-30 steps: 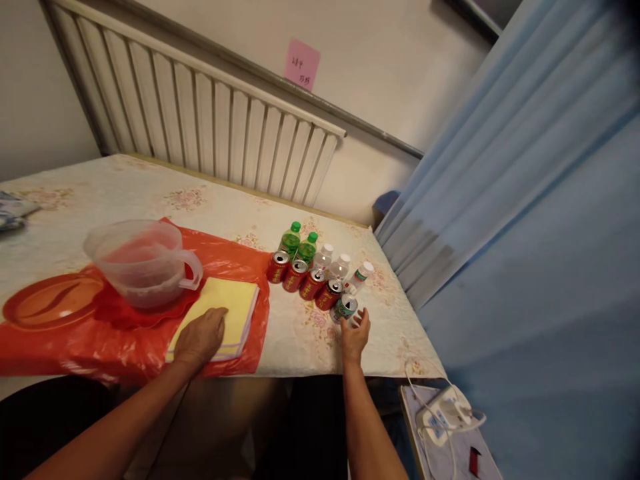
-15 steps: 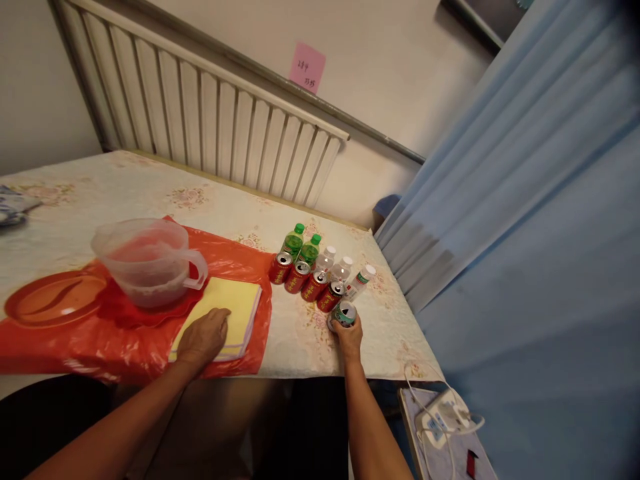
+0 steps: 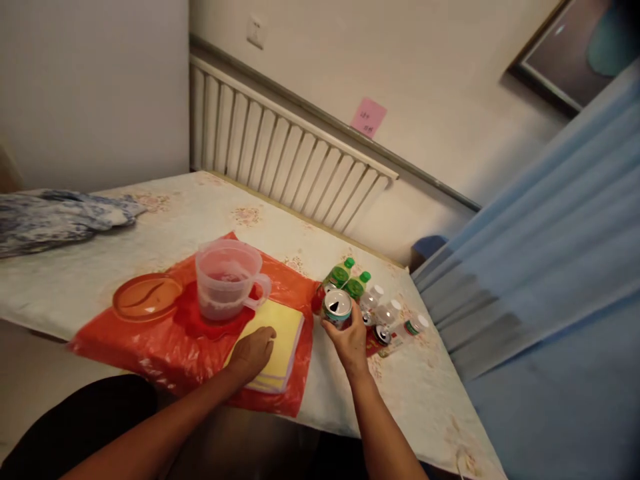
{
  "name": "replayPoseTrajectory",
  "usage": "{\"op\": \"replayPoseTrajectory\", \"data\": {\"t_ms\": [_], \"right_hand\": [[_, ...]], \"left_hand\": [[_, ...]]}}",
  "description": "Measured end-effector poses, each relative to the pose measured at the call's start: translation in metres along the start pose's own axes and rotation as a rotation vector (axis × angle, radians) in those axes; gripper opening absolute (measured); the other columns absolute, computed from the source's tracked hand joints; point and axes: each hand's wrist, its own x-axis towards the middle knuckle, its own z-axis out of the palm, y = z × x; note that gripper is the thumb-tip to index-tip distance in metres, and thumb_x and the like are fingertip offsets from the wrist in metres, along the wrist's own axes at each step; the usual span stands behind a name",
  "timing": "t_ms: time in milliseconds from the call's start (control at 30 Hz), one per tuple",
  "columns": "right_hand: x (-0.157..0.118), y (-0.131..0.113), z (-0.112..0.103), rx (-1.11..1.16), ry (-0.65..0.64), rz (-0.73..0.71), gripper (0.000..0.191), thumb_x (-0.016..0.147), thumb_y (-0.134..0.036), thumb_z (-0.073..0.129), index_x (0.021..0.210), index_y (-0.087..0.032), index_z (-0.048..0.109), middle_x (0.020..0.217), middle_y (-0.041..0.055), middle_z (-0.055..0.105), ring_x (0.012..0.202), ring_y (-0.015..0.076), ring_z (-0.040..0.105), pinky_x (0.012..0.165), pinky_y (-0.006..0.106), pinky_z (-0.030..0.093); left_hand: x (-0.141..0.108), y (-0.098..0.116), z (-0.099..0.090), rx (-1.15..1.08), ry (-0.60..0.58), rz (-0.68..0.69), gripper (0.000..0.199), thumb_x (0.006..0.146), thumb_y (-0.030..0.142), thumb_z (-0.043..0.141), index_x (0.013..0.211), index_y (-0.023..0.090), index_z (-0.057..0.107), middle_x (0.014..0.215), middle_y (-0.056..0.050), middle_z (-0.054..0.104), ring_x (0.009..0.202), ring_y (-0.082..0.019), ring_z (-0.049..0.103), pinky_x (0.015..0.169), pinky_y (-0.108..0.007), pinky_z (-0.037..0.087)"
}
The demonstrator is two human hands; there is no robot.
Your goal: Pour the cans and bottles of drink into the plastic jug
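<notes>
Pale radiator (image 3: 296,160) below a pink note (image 3: 369,118), blue curtain (image 3: 555,287) at right, patterned cloth (image 3: 60,220) at left.

Homelike room, floral cloth (image 3: 425,400), wall radiator (image 3: 287,160), blue curtain (image 3: 545,287), framed picture (image 3: 570,50)

Head camera looks forward and down over the nearby tablecloth (image 3: 187,230) towards the radiator (image 3: 295,160)

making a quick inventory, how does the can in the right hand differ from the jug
The can is narrower than the jug. The can has a small opening in its top; the jug has a wide-open mouth. The can is opaque, the jug translucent. The right hand grips the can, while the jug stands unheld. Both are open.
</notes>
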Motion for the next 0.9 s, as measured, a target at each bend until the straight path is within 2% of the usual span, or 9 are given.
{"op": "replayPoseTrajectory", "data": {"t_ms": [167,300,467,633,900], "right_hand": [[0.042,-0.052,0.049,0.001,-0.124,-0.193,0.065,0.068,-0.025,0.073,0.130,-0.015,0.054,0.124,0.0136,0.063,0.117,0.0281,0.059,0.104,0.044,0.045],[0.069,-0.082,0.072,-0.087,-0.191,-0.405,0.063,0.069,-0.018,0.072,0.129,-0.016,0.054,0.121,0.0130,0.063,0.114,0.0278,0.059,0.102,0.044,0.046],[0.090,-0.111,0.086,-0.235,-0.267,-0.653,0.059,0.077,-0.016,0.067,0.133,-0.015,0.051,0.124,0.0150,0.061,0.116,0.0288,0.055,0.100,0.046,0.046],[0.104,-0.126,0.097,-0.364,-0.325,-0.875,0.059,0.083,-0.020,0.064,0.140,-0.014,0.047,0.128,0.0165,0.058,0.119,0.0297,0.051,0.102,0.049,0.043],[0.119,-0.141,0.105,-0.491,-0.337,-1.066,0.054,0.090,-0.014,0.057,0.142,-0.019,0.047,0.132,0.0152,0.058,0.124,0.0309,0.047,0.104,0.051,0.042]], "left_hand": [[0.008,-0.008,-0.007,-0.104,-0.042,0.021,0.027,0.087,0.016,0.044,0.107,0.019,0.062,0.103,-0.007,0.073,0.098,-0.020,0.067,0.085,-0.030,0.047],[0.009,-0.013,-0.007,-0.171,-0.058,0.024,0.027,0.084,0.016,0.045,0.104,0.020,0.063,0.102,-0.006,0.073,0.098,-0.021,0.067,0.083,-0.030,0.047],[0.007,-0.017,-0.004,-0.252,-0.050,0.032,0.029,0.082,0.014,0.046,0.104,0.020,0.064,0.106,-0.006,0.073,0.102,-0.020,0.066,0.088,-0.029,0.046],[0.008,-0.022,-0.001,-0.306,-0.051,0.063,0.030,0.079,0.012,0.047,0.102,0.021,0.064,0.106,-0.006,0.072,0.101,-0.021,0.065,0.088,-0.030,0.046],[0.014,-0.028,0.004,-0.434,-0.021,0.069,0.028,0.075,0.010,0.050,0.097,0.019,0.065,0.098,-0.006,0.072,0.095,-0.020,0.065,0.085,-0.029,0.047]]}}
